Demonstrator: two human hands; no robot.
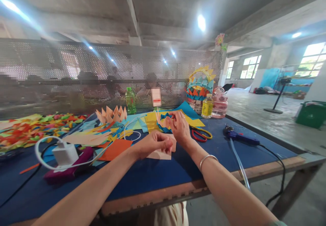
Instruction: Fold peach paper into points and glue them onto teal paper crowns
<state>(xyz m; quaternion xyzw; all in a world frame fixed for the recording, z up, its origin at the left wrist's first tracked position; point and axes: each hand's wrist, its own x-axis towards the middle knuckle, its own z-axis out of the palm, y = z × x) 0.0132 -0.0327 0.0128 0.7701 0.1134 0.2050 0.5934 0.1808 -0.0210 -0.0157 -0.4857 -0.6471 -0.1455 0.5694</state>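
Observation:
My left hand (158,142) is closed over pale peach paper (163,154) on the table, fingertips pinched together. Whatever is between those fingers is too small or hidden to name. Just beyond it, my right hand (181,127) bends its fingers down beside a blue zigzag paper piece (165,128) with peach paper by it. Its thumb and fingers come together there, and their contact point is unclear. Yellow paper (151,120) lies under the blue piece. Scissors (201,134) with red and yellow handles rest right of my right wrist.
A blue glue gun (241,137) with cord lies at right. A white charger (65,155) sits in a purple power strip (68,173) at left. Colourful scraps (46,129), a peach paper crown (111,114), a green bottle (130,101) and stacked crowns (200,85) stand before a perforated screen (102,63).

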